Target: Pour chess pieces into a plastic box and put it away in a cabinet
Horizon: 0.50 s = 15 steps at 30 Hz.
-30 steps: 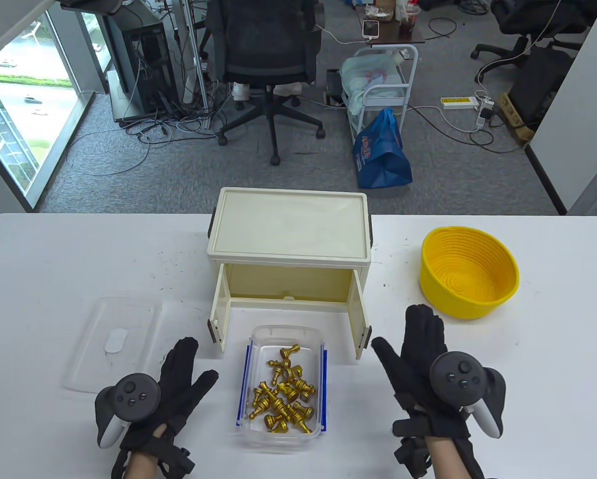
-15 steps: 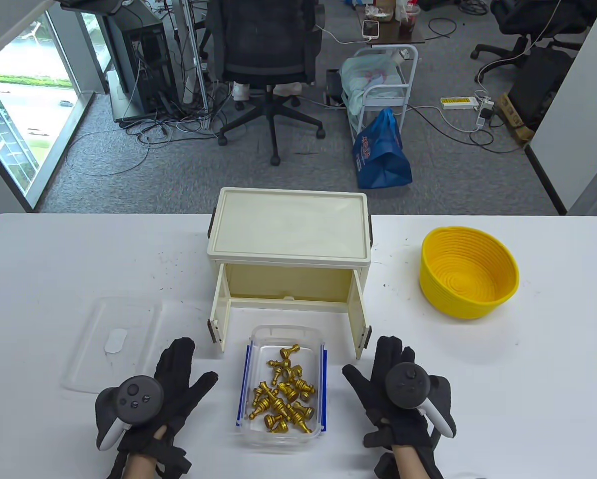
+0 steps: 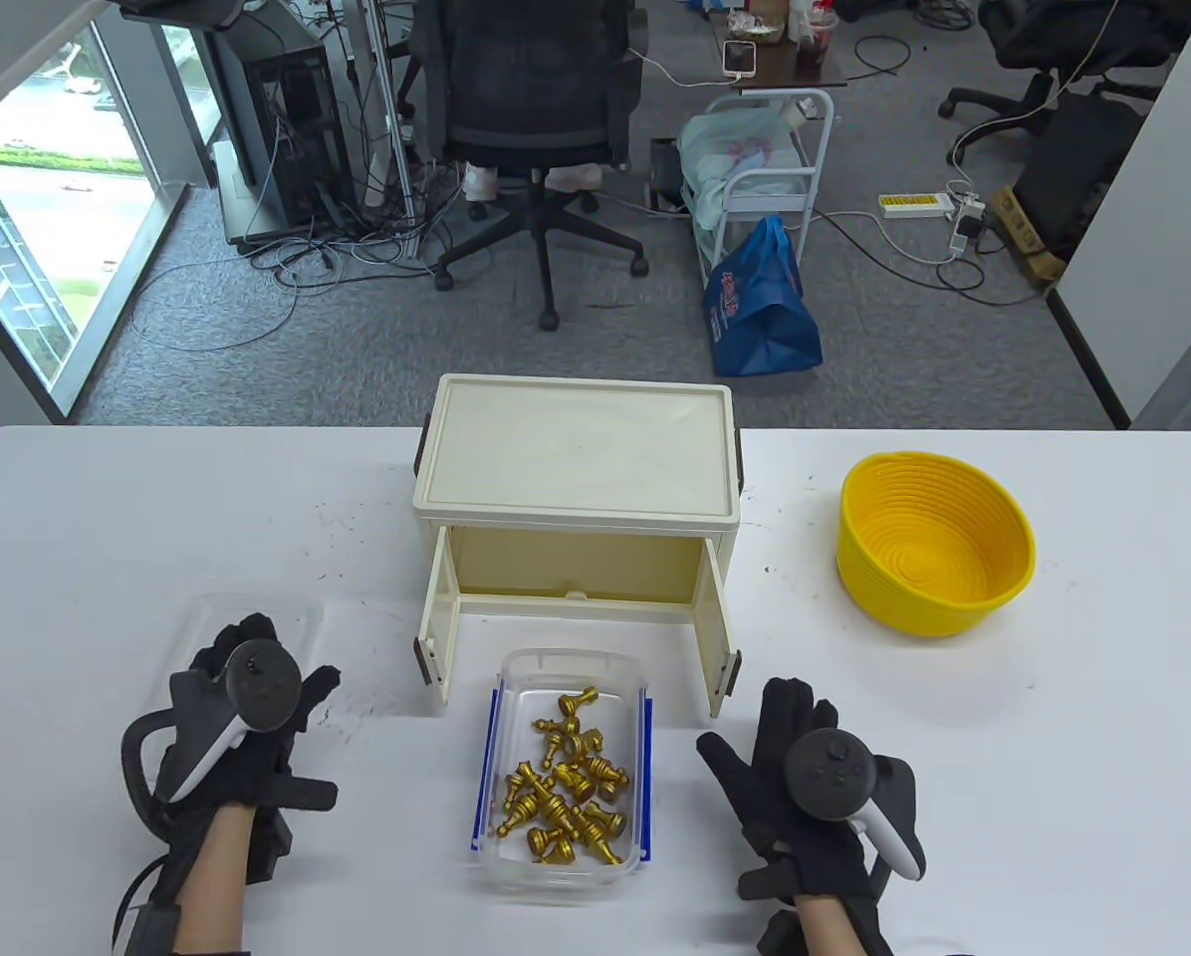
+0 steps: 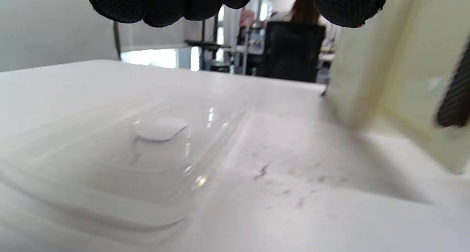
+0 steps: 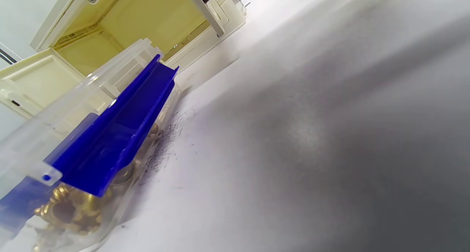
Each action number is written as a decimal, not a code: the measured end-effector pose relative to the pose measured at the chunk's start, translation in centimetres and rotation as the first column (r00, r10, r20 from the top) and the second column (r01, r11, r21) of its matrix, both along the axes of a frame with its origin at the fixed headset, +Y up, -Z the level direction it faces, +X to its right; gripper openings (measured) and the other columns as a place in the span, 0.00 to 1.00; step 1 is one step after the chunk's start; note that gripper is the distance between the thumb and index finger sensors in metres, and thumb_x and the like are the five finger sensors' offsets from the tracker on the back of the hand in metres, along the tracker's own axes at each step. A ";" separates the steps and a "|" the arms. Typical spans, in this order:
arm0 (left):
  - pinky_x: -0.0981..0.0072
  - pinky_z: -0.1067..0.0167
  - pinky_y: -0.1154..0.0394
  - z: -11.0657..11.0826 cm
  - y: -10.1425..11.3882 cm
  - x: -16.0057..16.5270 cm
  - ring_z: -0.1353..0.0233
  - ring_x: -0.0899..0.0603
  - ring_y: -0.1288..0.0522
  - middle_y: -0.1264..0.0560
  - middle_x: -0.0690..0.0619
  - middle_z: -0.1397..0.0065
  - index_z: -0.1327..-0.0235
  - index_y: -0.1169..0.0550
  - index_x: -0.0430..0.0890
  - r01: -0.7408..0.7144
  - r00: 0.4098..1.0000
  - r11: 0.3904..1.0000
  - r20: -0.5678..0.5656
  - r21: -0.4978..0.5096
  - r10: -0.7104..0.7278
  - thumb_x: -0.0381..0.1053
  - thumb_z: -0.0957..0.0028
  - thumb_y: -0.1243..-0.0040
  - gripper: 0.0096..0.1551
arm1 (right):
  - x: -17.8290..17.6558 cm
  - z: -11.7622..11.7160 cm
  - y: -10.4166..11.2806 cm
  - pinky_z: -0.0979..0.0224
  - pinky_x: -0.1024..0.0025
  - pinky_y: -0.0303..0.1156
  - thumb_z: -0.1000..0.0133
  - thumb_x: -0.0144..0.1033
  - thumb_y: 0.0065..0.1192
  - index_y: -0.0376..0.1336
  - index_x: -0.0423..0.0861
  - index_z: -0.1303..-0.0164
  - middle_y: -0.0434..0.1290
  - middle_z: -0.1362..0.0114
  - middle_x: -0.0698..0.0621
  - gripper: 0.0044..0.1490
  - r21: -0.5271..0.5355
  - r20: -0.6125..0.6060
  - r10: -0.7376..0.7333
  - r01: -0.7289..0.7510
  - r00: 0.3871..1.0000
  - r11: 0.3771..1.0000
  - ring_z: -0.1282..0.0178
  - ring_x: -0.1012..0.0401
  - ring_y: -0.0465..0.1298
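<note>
A clear plastic box (image 3: 571,661) with blue side latches stands open at the table's front middle, holding several gold chess pieces (image 3: 566,787). Right behind it is the cream cabinet (image 3: 576,468), both doors open and its inside bare. The box's clear lid (image 3: 257,609) lies flat to the left. My left hand (image 3: 287,657) hovers over the lid's near part; in the left wrist view its fingertips (image 4: 165,2) hang above the lid (image 4: 147,153), apart from it. My right hand (image 3: 750,722) lies open, fingers spread, right of the box, holding nothing. The right wrist view shows a blue latch (image 5: 110,134) and chess pieces (image 5: 66,208).
An empty yellow woven basket (image 3: 934,543) stands at the right of the table. The cabinet's open doors (image 3: 441,627) flank the box's far end. Beyond the far table edge are an office chair (image 3: 536,100) and a blue bag (image 3: 760,304).
My left hand has moved left and away from the box to above the lid. My right hand drew back from near the basket and stopped beside the box.
</note>
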<state>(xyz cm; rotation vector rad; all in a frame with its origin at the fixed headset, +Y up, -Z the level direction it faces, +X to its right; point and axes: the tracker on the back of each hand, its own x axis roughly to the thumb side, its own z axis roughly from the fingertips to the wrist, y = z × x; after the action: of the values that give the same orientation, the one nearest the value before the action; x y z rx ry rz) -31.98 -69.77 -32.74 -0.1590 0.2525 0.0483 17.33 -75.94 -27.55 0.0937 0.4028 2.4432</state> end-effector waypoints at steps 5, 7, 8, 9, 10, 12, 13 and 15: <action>0.42 0.31 0.24 -2.0 -3.9 -0.5 0.24 0.31 0.26 0.28 0.36 0.17 0.12 0.31 0.42 0.088 0.993 0.985 -0.069 -0.148 -0.099 0.66 0.35 0.44 0.44 | 0.0 0.0 -0.1 0.24 0.29 0.35 0.31 0.66 0.44 0.26 0.38 0.13 0.28 0.11 0.33 0.59 -0.011 -0.003 -0.010 0.010 1.000 1.000 0.17 0.31 0.29; 0.45 0.34 0.21 -2.6 -5.0 -0.6 0.27 0.34 0.22 0.23 0.39 0.21 0.17 0.27 0.44 0.112 0.987 0.977 -0.091 -0.181 -0.130 0.65 0.36 0.42 0.40 | 0.0 -0.1 -0.1 0.24 0.29 0.35 0.31 0.66 0.44 0.26 0.38 0.13 0.28 0.11 0.33 0.59 -0.014 -0.001 -0.014 0.014 1.000 1.000 0.17 0.31 0.29; 0.48 0.36 0.20 -2.8 -5.4 -0.8 0.29 0.36 0.20 0.21 0.41 0.23 0.19 0.25 0.45 0.113 0.985 0.974 -0.105 -0.198 -0.136 0.64 0.36 0.41 0.37 | 0.1 -0.1 -0.1 0.24 0.29 0.35 0.31 0.66 0.44 0.26 0.38 0.13 0.28 0.11 0.33 0.60 -0.016 0.003 -0.013 0.013 1.000 1.000 0.17 0.31 0.30; 0.50 0.38 0.19 -3.1 -5.8 -1.0 0.32 0.39 0.19 0.20 0.43 0.26 0.22 0.23 0.47 0.099 0.981 0.971 -0.141 -0.216 -0.132 0.63 0.36 0.40 0.34 | 0.1 -0.1 -0.1 0.24 0.29 0.35 0.31 0.66 0.45 0.26 0.39 0.13 0.29 0.11 0.33 0.60 -0.019 0.006 -0.013 0.013 1.000 1.000 0.17 0.31 0.30; 0.51 0.39 0.19 -3.1 -6.0 -1.0 0.34 0.41 0.19 0.19 0.44 0.28 0.25 0.22 0.48 0.099 0.978 0.975 -0.159 -0.199 -0.132 0.62 0.36 0.39 0.31 | 0.2 -0.1 -0.1 0.23 0.29 0.35 0.31 0.66 0.45 0.26 0.39 0.13 0.29 0.11 0.33 0.60 -0.021 0.007 -0.015 0.015 1.000 1.000 0.17 0.31 0.30; 0.54 0.42 0.18 -3.4 -6.2 -0.8 0.39 0.43 0.17 0.18 0.44 0.32 0.31 0.19 0.49 0.137 0.973 0.978 -0.165 -0.159 -0.163 0.61 0.38 0.37 0.27 | 0.2 -0.1 -0.1 0.23 0.29 0.36 0.31 0.66 0.46 0.27 0.38 0.13 0.29 0.11 0.33 0.60 -0.021 0.012 -0.016 0.016 1.000 1.000 0.16 0.31 0.30; 0.54 0.42 0.18 -3.5 -6.2 -0.5 0.39 0.44 0.17 0.18 0.44 0.33 0.32 0.19 0.49 0.137 0.972 0.975 -0.165 -0.174 -0.166 0.60 0.37 0.37 0.25 | 0.2 -0.1 -0.1 0.23 0.29 0.36 0.31 0.66 0.46 0.27 0.39 0.13 0.29 0.11 0.33 0.60 -0.020 0.014 -0.014 0.014 1.000 1.000 0.16 0.31 0.30; 0.54 0.42 0.18 -3.6 -6.3 0.3 0.40 0.44 0.17 0.17 0.44 0.34 0.34 0.18 0.49 0.197 0.963 0.964 -0.147 -0.177 -0.224 0.59 0.36 0.37 0.23 | 0.2 -0.1 -0.2 0.23 0.29 0.36 0.31 0.66 0.45 0.27 0.39 0.13 0.29 0.10 0.33 0.59 -0.026 0.007 -0.016 0.016 1.000 1.000 0.16 0.31 0.31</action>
<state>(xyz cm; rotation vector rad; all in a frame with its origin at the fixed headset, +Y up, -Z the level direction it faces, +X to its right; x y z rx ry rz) -31.67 -76.09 -36.36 -0.2886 0.4390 -0.1729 17.48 -76.12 -27.69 0.0775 0.4298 2.4212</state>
